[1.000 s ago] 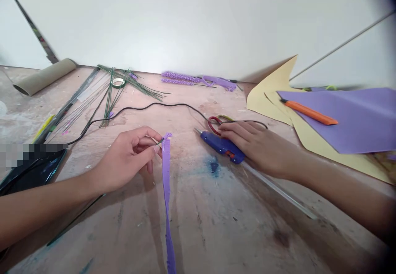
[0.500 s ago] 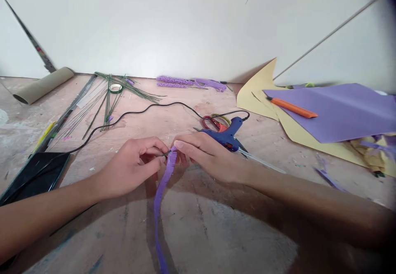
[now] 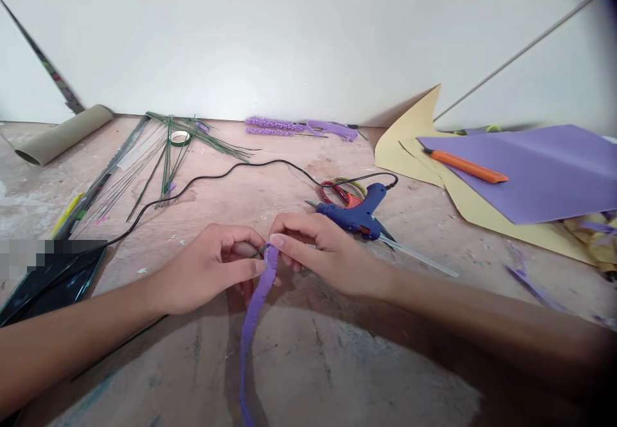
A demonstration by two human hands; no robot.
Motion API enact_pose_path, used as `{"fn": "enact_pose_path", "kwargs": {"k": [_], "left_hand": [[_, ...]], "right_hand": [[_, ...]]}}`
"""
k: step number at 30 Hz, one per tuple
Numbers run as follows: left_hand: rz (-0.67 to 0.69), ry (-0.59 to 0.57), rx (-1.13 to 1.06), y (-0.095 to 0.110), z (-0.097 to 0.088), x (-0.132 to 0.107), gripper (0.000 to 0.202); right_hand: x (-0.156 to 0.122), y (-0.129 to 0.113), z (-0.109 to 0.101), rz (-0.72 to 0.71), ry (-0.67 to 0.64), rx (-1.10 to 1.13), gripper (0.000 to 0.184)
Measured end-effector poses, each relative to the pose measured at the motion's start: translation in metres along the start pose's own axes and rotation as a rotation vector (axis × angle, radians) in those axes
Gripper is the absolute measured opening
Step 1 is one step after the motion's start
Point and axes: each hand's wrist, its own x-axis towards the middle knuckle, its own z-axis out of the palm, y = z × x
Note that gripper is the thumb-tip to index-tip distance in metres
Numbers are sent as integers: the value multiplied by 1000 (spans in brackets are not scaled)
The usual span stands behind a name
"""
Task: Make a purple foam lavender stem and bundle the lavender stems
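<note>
At a stained worktable [image 3: 222, 202], my left hand [image 3: 207, 272] pinches a green stem [image 3: 259, 253], my right hand [image 3: 332, 253] the top of the purple strip [image 3: 251, 314] dangling between them; a slack pinch could let it skew.

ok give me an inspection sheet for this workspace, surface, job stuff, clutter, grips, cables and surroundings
Surface: wooden table, scuffed, with blue stains near the front.
Job's things: purple fringed strip hanging from the fingertips; thin dark stem at its top end.
Clutter: blue glue gun lying against scissors; green wires, tape roll, fuzzy purple stalks, cardboard tube; orange cutter on a purple sheet.
Grips: left grip pinches the stem; right grip pinches the strip's top end.
Cables: black cord runs left from the glue gun across the table.
Surroundings: white panel behind the table.
Other people: nothing seen.
</note>
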Motion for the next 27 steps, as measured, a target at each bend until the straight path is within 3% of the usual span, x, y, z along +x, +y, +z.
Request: {"fn": "enact_pose_path", "kwargs": {"k": [8, 13, 20, 27], "left_hand": [[-35, -76, -153, -4, -3, -1, 18], [-39, -66, -142, -4, -2, 0, 18], [-16, -22, -27, -2, 0, 1, 15], [30, -20, 118, -2, 1, 2, 15]], "right_hand": [[0, 11, 1, -236, 129, -215, 25], [0, 12, 2, -346, 163, -210, 21], [0, 9, -1, -263, 129, -193, 23], [2, 9, -1, -47, -25, -20, 45]]}}
